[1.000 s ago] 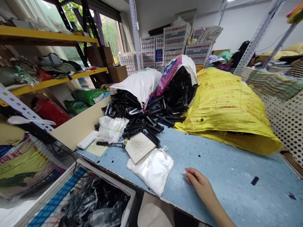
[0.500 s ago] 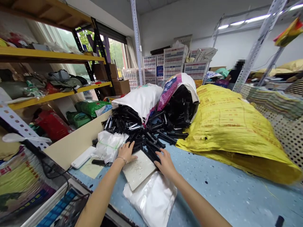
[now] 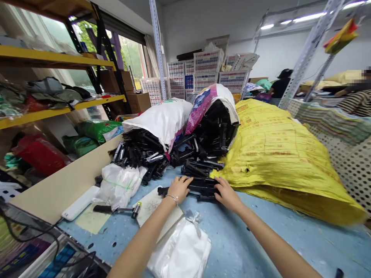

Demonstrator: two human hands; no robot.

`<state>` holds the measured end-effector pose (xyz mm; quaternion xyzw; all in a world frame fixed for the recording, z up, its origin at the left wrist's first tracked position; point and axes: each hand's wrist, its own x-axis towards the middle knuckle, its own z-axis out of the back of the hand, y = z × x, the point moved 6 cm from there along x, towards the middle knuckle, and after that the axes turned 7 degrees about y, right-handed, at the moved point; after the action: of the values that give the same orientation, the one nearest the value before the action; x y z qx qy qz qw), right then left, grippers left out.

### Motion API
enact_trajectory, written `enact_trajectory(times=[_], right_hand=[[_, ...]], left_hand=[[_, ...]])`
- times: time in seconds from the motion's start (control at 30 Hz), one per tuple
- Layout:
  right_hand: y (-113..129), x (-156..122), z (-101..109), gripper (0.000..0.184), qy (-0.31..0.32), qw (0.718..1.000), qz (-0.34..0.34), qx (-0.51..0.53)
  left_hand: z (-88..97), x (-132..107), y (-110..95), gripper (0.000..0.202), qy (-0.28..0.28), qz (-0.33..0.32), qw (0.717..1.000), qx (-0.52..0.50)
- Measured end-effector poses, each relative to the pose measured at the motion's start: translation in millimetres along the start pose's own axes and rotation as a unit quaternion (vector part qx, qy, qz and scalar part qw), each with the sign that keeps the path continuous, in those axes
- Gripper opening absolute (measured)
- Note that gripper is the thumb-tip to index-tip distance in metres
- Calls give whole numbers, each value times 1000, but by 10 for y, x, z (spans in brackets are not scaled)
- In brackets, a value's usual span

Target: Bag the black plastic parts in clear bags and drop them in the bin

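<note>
My left hand (image 3: 179, 189) and my right hand (image 3: 228, 195) close in from both ends on a small row of long black plastic parts (image 3: 200, 187), lying on the blue tabletop. Fingers of both hands curl over the parts' ends; the fingertips are partly hidden. Just behind lie more black plastic parts (image 3: 197, 168), part of a large heap spilling from two woven sacks. Under my left forearm is a whitish square slab (image 3: 147, 204) with crumbs on it. A small hammer (image 3: 136, 210) with a dark handle rests left of the slab.
A white plastic-wrapped bundle (image 3: 181, 247) lies in front of the slab. At left are a tied clear bag (image 3: 120, 183) and a white power strip (image 3: 79, 204). A big yellow woven sack (image 3: 284, 154) covers the right side. Two people are beyond the table.
Both hands have moved right from around the slab, bringing a group of black parts away from the heap. The hammer is now uncovered, and the view has shifted slightly.
</note>
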<state>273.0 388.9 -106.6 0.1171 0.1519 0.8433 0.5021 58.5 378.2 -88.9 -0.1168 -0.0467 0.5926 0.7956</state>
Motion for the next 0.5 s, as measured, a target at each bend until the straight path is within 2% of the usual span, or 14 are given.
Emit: enact_trajectory(times=[0.1,0.2,0.23,0.27,0.3,0.33,0.37,0.4,0.43,0.47,0.5], right_hand=[[-304,-466,147,22,-70,997,-14,43],[-492,-956,285,22,-143,968,-79,189],[-508,-1119,291,24,-155,946,-109,265],[-484,-1275,257,27,-154,911,-136,358],[-408,-1419,171,31,-134,859,-157,469],[-270,-1551,45,35,-99,793,-169,577],[-79,-1674,-99,37,-57,722,-174,667],[144,-1791,-242,38,-16,654,-173,736],[366,-1902,-368,37,14,606,-170,777],[582,-2005,-482,37,44,567,-164,806],[779,-2100,-576,37,77,542,-159,822]], left_hand=[[-48,181,-310,58,-8,-6,1000,-17],[-49,173,-568,64,-22,8,999,-27],[-54,110,-670,66,-31,6,998,-50],[-75,19,-792,68,-36,-7,994,-102],[-117,-98,-938,69,-25,-34,981,-187],[-178,-235,-1110,70,4,-75,951,-300],[-246,-393,-1307,72,56,-123,895,-426],[-303,-569,-1516,73,122,-169,815,-541],[-337,-756,-1714,74,189,-204,727,-628],[-339,-934,-1877,74,242,-227,645,-688],[-315,-1085,-1991,73,273,-235,579,-731]])
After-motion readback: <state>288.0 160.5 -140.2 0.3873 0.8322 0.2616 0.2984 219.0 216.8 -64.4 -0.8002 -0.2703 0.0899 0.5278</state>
